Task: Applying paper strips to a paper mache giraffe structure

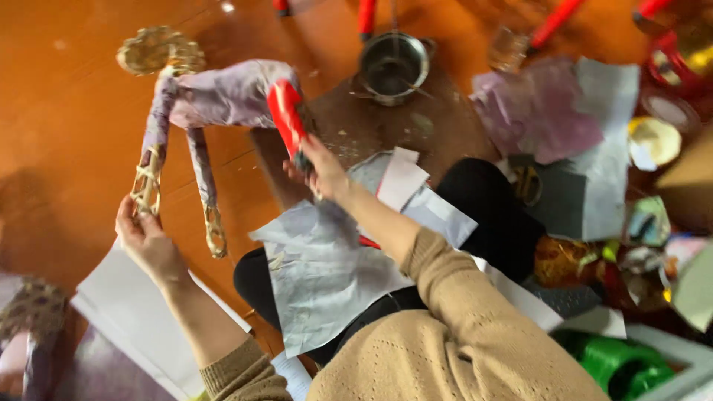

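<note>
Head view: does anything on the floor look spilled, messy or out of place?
Yes. Pale flecks speckle the brown mat below the metal pot, like dried splatter. Paper sheets lie crumpled and overlapping to the right. The left hand grips a leg of the half-covered figure.

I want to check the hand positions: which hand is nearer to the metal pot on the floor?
Right. The right hand, holding a red-handled tool, is just below-left of the metal pot. The left hand holds the figure's leg, far left of it.

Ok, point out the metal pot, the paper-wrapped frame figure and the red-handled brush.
metal pot [394,65], head view, inner wall.
paper-wrapped frame figure [223,95], head view, purple body.
red-handled brush [286,119], head view, red handle above right hand [321,167].
</note>
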